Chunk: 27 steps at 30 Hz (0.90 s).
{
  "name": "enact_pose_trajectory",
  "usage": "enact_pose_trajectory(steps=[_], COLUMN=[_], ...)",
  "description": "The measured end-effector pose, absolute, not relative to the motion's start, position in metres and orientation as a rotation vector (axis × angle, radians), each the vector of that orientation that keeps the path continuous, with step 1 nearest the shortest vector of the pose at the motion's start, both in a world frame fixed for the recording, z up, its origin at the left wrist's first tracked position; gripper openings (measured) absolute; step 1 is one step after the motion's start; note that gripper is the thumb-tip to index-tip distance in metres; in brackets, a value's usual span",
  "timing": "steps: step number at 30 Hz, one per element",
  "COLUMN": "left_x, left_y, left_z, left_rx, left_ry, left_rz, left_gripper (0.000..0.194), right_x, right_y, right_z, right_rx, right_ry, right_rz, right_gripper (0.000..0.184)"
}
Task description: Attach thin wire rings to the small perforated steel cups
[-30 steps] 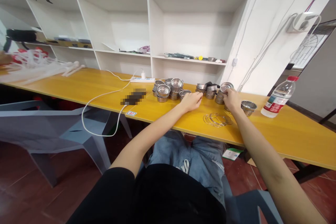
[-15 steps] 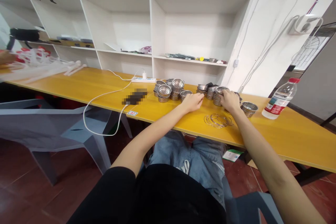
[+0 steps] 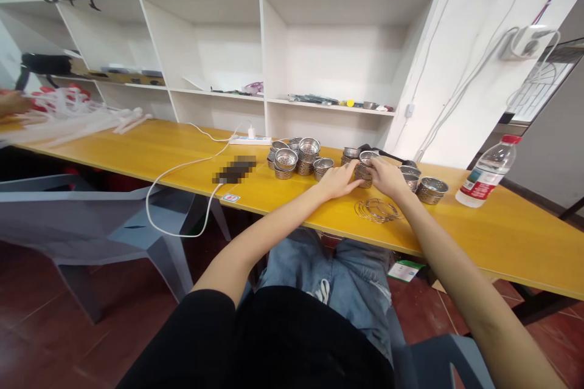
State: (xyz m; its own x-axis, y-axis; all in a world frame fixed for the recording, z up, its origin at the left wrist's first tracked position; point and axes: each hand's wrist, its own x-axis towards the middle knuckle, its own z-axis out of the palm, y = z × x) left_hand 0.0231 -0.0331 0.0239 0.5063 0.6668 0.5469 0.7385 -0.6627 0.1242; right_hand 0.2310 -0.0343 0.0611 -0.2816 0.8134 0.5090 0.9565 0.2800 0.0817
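Small perforated steel cups stand in stacks on the yellow table [image 3: 137,152]. One cluster [image 3: 296,158] lies left of my hands. A second group [image 3: 422,185] sits to the right. My right hand [image 3: 385,177] is closed around a short stack of cups [image 3: 365,171] between the two groups. My left hand [image 3: 337,181] rests on the table with its fingertips touching that same stack from the left. A bundle of thin wire rings [image 3: 378,209] lies on the table just in front of my hands.
A water bottle [image 3: 486,171] stands at the right. A blurred dark device [image 3: 233,169] with a white cable [image 3: 173,170] and a power strip [image 3: 250,140] lie left of the cups. White plastic pieces [image 3: 68,114] and another person's hand [image 3: 11,103] are at far left. Grey chairs stand below.
My right hand slid left from the right-hand cups to a stack nearer my left hand, uncovering the cups behind it. My left hand edged slightly right to meet it.
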Motion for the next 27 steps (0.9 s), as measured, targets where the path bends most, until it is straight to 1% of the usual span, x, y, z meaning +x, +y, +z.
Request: enact_pose_trajectory(steps=[6, 12, 15, 20, 27], left_x=[0.026, 0.032, 0.034, 0.034, 0.035], left_y=[-0.031, -0.029, -0.026, -0.025, -0.022], left_z=[0.021, 0.020, 0.018, 0.017, 0.017], left_rx=[-2.649, -2.627, -2.655, -2.736, -2.785], left_ry=[-1.282, -1.476, -1.510, -1.508, -1.420], left_rz=[-0.934, -0.981, -1.028, -1.153, -1.226], left_gripper=[0.083, 0.107, 0.116, 0.125, 0.127], right_x=[0.227, 0.231, 0.230, 0.229, 0.237], right_y=[-0.031, -0.029, -0.030, -0.028, -0.023], right_z=[0.057, 0.056, 0.056, 0.055, 0.058], right_rx=[-1.411, -1.217, -1.177, -1.129, -1.044], right_ry=[-2.272, -2.304, -2.330, -2.336, -2.297], right_rz=[-0.492, -0.434, -0.405, -0.358, -0.291], right_gripper=[0.023, 0.019, 0.016, 0.016, 0.016])
